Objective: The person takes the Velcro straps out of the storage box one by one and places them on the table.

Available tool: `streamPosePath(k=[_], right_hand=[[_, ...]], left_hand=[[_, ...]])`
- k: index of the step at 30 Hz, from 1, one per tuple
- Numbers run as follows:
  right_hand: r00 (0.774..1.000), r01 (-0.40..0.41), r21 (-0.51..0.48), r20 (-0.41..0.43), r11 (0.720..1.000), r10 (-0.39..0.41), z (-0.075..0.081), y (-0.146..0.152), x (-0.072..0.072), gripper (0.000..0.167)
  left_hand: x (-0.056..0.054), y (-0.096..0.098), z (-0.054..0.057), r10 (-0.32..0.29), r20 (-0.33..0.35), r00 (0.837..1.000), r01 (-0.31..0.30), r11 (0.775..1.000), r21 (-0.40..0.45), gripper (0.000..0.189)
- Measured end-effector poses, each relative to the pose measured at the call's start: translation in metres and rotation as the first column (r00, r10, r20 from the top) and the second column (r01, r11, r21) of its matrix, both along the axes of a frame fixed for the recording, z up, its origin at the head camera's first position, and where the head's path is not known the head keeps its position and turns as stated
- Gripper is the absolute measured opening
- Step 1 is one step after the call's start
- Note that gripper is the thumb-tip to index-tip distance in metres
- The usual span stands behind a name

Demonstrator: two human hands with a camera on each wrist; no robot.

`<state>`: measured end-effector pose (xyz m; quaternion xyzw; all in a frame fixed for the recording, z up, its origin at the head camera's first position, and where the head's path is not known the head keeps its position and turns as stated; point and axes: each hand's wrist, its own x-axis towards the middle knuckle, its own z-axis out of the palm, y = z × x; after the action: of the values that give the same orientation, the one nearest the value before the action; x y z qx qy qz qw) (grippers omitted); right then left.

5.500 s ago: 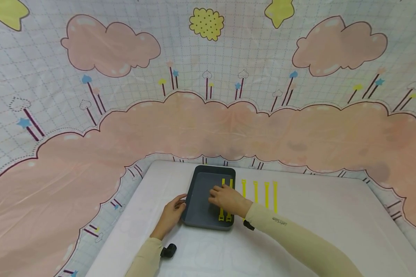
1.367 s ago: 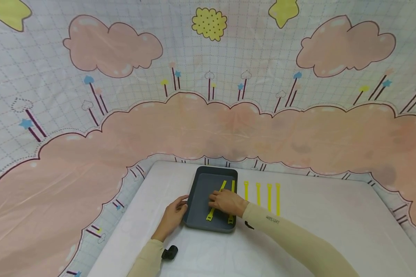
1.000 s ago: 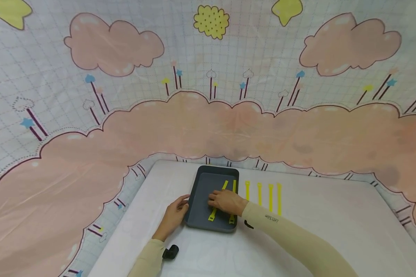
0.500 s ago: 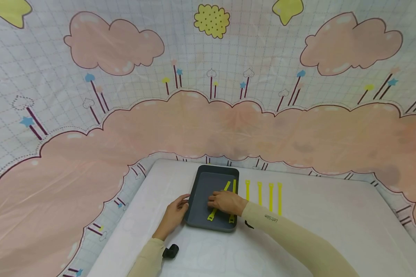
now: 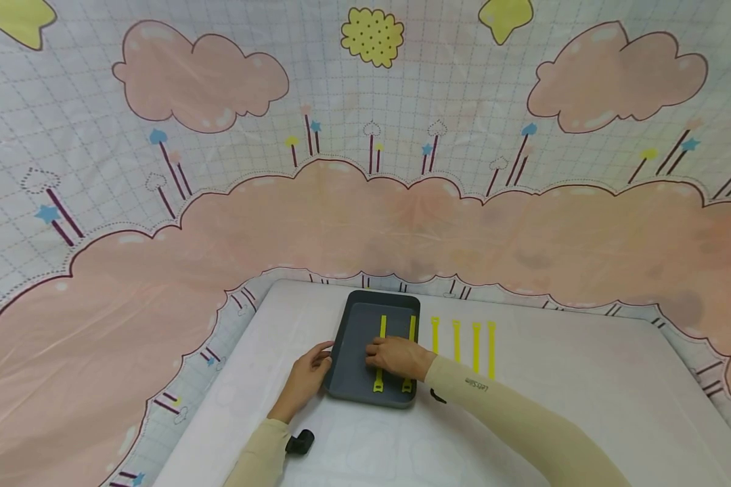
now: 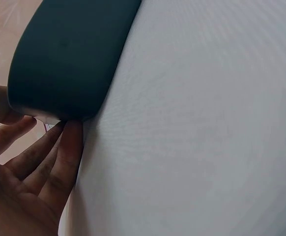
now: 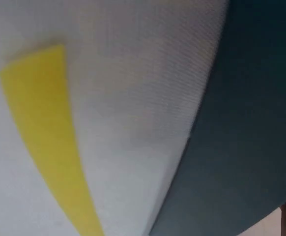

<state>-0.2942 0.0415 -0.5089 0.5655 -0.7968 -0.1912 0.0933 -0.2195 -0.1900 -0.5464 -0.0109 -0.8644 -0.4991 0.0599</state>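
In the head view my right hand (image 5: pixel 399 356) is inside the dark grey tray (image 5: pixel 348 379), pinching a yellow cable tie (image 5: pixel 383 326) with a slotted head. The pinched middle of the tie is hidden under the fingers. That tie lies straight, its slotted end toward me. Beside it along the tray's right side lies a second yellow cable tie (image 5: pixel 412 327), partly covered by the hand. My left hand (image 5: pixel 304 379) rests with its fingertips against the tray's left side. In the left wrist view the fingers (image 6: pixel 67 157) touch the tray's outer wall (image 6: pixel 69 64).
Several more yellow cable ties (image 5: pixel 476 345) lie in a row on the white table (image 5: pixel 554 379), right of the tray; the right forearm covers some lower ends. One tie (image 7: pixel 49 113) shows close up in the right wrist view. A patterned cloth (image 5: pixel 365 223) hangs behind.
The left cable tie in the tray lay slanted half a second ago; now it is straight, its far end swung left. Earlier it lay closer to the right one. The left hand stays at the tray.
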Motion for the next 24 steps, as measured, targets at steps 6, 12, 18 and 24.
streamPosePath(k=[6,12,18,24], right_hand=[[0.999,0.017,-0.021,0.028,1.0,-0.016,-0.003,0.002,0.001,0.027],[0.992,0.012,-0.084,0.127,0.996,-0.001,-0.002,0.0,0.005,0.025],[0.974,0.013,-0.086,0.226,0.996,0.007,-0.001,-0.005,0.009,0.029],[0.969,0.022,-0.058,0.245,0.998,-0.007,0.002,-0.009,0.012,0.025]], left_hand=[[0.001,-0.001,-0.002,0.002,-0.004,1.0,-0.002,1.0,-0.002,0.038],[0.001,-0.002,-0.001,-0.006,-0.005,1.0,0.006,1.0,-0.002,0.038],[0.001,-0.002,0.002,-0.005,0.013,1.0,0.005,1.0,0.011,0.038],[0.0,-0.002,0.0,-0.009,0.012,1.0,0.009,1.0,0.009,0.038]])
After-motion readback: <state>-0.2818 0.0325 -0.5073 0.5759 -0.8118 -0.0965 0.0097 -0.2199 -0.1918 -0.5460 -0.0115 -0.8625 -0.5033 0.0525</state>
